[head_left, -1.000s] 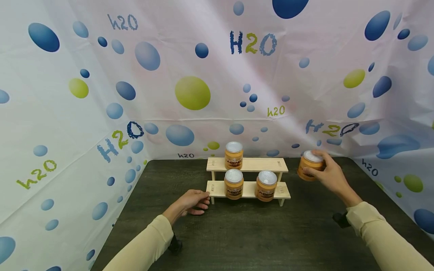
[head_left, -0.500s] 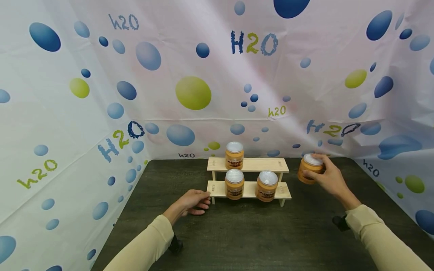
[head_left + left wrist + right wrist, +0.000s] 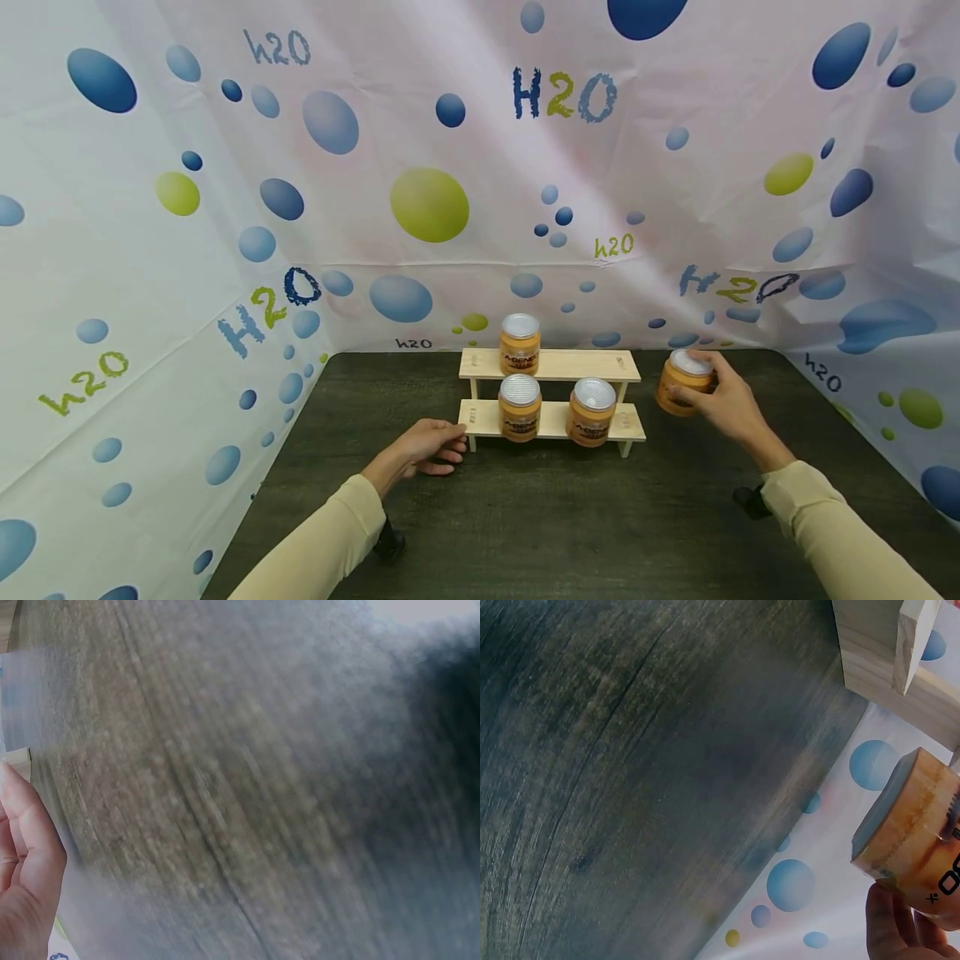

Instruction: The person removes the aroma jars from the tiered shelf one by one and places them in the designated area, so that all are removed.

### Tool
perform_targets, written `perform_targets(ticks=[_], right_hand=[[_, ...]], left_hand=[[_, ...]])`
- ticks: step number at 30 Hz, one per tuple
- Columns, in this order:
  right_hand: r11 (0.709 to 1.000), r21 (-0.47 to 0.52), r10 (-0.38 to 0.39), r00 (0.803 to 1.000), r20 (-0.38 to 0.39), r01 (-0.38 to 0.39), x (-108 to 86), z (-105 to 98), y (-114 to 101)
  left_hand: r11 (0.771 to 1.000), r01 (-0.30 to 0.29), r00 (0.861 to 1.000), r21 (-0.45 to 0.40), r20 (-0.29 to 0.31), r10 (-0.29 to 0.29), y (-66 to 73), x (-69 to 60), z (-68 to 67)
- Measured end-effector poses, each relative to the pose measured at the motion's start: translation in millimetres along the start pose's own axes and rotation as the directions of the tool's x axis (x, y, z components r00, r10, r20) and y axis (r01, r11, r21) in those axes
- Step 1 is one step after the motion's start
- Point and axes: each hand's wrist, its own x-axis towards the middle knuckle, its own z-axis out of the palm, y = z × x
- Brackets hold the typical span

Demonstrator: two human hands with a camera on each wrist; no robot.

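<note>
To the right of a two-tier wooden shelf (image 3: 581,365), my right hand (image 3: 731,406) grips an orange jar (image 3: 677,390) with a silvery lid, thumb and fingers on either side. The jar tilts slightly; whether its base touches the table is hard to tell. In the right wrist view, the same jar (image 3: 919,832) appears at the right edge above my fingers. My left hand (image 3: 425,447) pinches the left end of the lower tier. One similar jar (image 3: 520,350) stands at the upper tier's left. Two more, a left jar (image 3: 519,419) and a right jar (image 3: 590,422), stand on the lower tier.
Everything stands on a dark wood-grain table (image 3: 525,525). A white sheet (image 3: 360,225) printed with blue and green dots rises behind the table and along both sides. The shelf stands near the table's back edge.
My right hand has lowered the jar a little beside the shelf. My left hand stays at the shelf's left end, and the other jars have not moved.
</note>
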Motion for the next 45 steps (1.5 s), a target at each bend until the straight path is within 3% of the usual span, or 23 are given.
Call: perform_targets(ticks=[12, 45], right_hand=[[1.0, 0.0, -0.015, 1.0, 0.006, 0.015, -0.3, 5.9, 0.7], [0.999, -0.008, 0.038, 0.997, 0.073, -0.038, -5.9, 20.5, 14.2]], left_hand=[[1.0, 0.014, 1.0, -0.001, -0.001, -0.014, 0.7, 0.5, -0.1], [1.0, 0.0, 1.0, 0.009, 0.007, 0.0, 2.0, -1.3, -0.5]])
